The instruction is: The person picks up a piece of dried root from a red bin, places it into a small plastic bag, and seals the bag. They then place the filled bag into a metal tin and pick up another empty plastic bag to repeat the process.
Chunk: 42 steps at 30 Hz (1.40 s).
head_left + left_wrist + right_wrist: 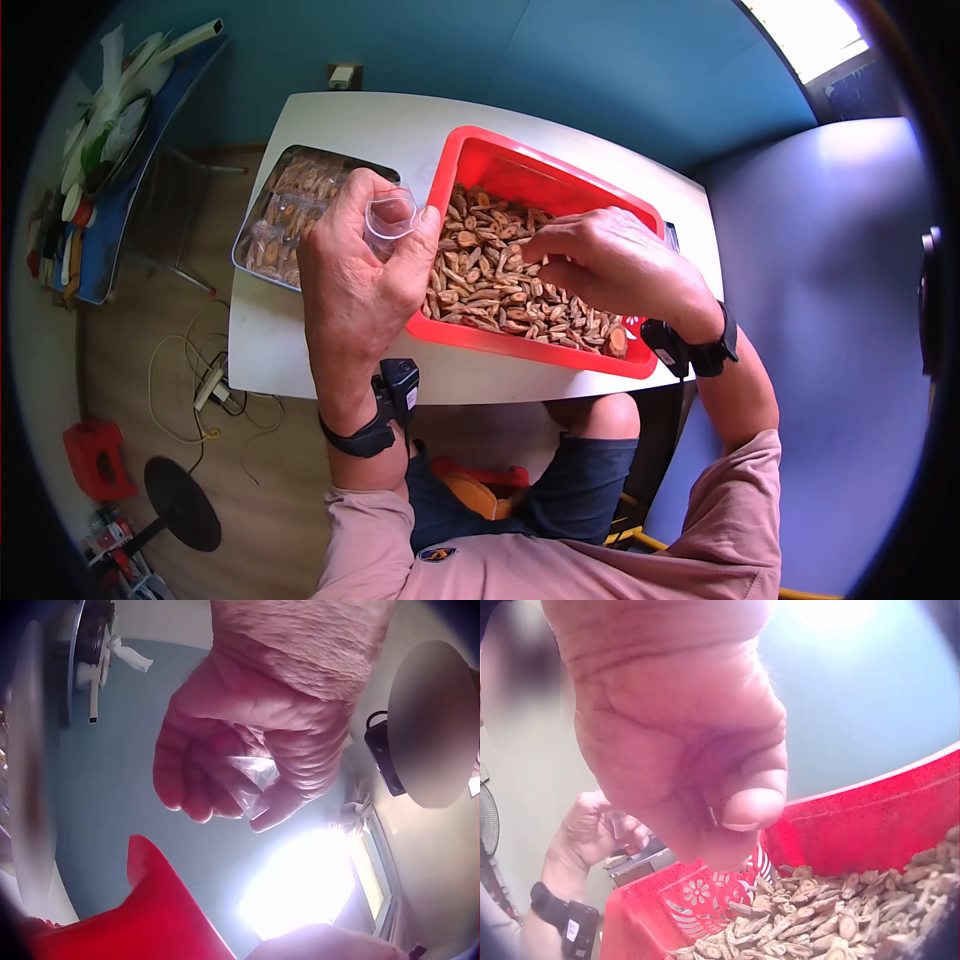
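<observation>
My left hand point(365, 265) grips a small clear plastic bag point(391, 213) between thumb and fingers, its rounded mouth standing open. In the left wrist view, the crinkled bag point(256, 780) shows between the thumb and curled fingers. My right hand point(610, 255) hovers over a red plastic basket point(540, 350) that holds many dried, brownish root slices point(490, 270). Its fingers are bent, with the thumb close to them in the right wrist view; I cannot tell whether a slice is between them.
On the white table point(270, 350), left of the basket, a metal tray point(243, 262) holds several clear bags of slices. A blue side table point(115, 240) bears assorted items at far left. Cables and a power strip point(210, 385) lie on the floor. A teal wall point(420, 60) stands behind the table.
</observation>
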Each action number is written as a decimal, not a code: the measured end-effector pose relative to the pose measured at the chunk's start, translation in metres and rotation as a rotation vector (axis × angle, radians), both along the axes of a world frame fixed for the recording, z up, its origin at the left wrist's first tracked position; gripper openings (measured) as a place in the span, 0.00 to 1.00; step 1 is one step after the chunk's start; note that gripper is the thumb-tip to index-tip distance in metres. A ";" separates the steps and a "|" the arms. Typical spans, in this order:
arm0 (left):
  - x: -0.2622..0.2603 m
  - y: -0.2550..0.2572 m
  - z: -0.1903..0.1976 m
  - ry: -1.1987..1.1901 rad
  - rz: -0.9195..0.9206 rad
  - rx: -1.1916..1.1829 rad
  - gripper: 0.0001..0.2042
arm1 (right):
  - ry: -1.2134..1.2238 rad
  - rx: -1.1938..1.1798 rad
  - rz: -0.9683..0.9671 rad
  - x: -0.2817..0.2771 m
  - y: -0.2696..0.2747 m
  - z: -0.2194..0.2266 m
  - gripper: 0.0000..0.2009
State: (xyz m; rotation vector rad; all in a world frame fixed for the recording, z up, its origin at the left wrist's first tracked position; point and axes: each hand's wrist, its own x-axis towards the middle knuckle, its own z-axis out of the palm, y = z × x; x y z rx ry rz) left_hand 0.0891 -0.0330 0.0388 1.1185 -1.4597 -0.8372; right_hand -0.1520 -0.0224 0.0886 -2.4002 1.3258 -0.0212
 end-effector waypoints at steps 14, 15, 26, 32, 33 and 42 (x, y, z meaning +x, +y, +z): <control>0.026 -0.005 -0.008 0.030 0.031 -0.045 0.09 | 0.130 -0.095 0.046 0.036 -0.049 -0.092 0.19; 0.026 -0.005 -0.009 0.029 0.033 -0.043 0.09 | 0.128 -0.094 0.048 0.038 -0.049 -0.092 0.19; 0.018 -0.002 -0.007 0.010 0.006 -0.040 0.08 | 0.134 -0.109 -0.137 0.016 -0.046 -0.075 0.09; 0.005 -0.002 -0.005 -0.015 -0.029 -0.046 0.08 | -0.483 0.338 -0.561 -0.001 -0.014 -0.036 0.07; 0.002 -0.001 -0.005 -0.013 -0.037 -0.050 0.08 | -0.668 0.377 -0.592 -0.008 -0.010 -0.035 0.09; -0.037 0.013 -0.003 -0.100 -0.181 -0.052 0.10 | -0.994 0.437 -0.560 -0.040 0.039 -0.023 0.07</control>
